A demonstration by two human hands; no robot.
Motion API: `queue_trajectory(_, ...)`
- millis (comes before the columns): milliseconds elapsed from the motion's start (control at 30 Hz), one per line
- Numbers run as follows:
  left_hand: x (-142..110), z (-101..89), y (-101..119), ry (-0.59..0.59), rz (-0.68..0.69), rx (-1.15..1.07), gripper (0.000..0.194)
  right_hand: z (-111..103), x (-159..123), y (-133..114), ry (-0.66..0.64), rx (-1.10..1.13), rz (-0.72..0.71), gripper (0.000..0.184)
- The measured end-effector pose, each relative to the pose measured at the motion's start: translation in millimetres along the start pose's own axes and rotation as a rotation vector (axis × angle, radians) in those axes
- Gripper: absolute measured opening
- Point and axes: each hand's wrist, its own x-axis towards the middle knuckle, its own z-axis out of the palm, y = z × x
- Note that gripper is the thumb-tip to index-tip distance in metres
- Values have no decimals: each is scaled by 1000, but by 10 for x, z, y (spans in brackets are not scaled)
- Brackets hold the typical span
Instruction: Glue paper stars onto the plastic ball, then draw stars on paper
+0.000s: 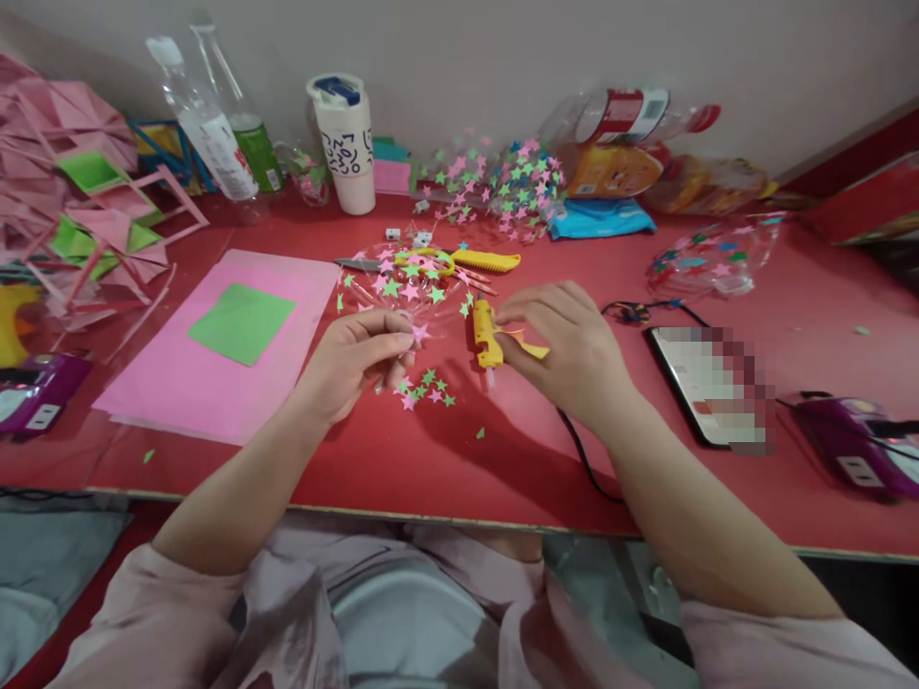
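Left hand pinches pink star; right hand at yellow glue gun, can't tell if grip's closed.

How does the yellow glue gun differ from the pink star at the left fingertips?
The glue gun is yellow; the star is pink. The glue gun is bulky, with a handle; the star is small and pointed. The glue gun is by the right hand, the star by the left hand. Each is next to a hand.
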Motion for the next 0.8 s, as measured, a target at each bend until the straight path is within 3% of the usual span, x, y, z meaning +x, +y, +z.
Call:
queue_trajectory(133, 0, 0, -5, -41, -66, -16, 5, -76, 190, -357, 73, 103, -229, 8)
queue_trajectory(300, 7, 11, -21, -103, -131, -25, 6, 26, 258, -392, 50, 111, -346, 11)
queue_trajectory(633, -31, 41, -26, -108, -137, 21, 8, -15, 275, -286, 126, 105, -326, 13)
queue_trajectory(800, -41, 34, 21, -66, -136, -22, 9, -121, 355, -101, -56, 189, -176, 19)
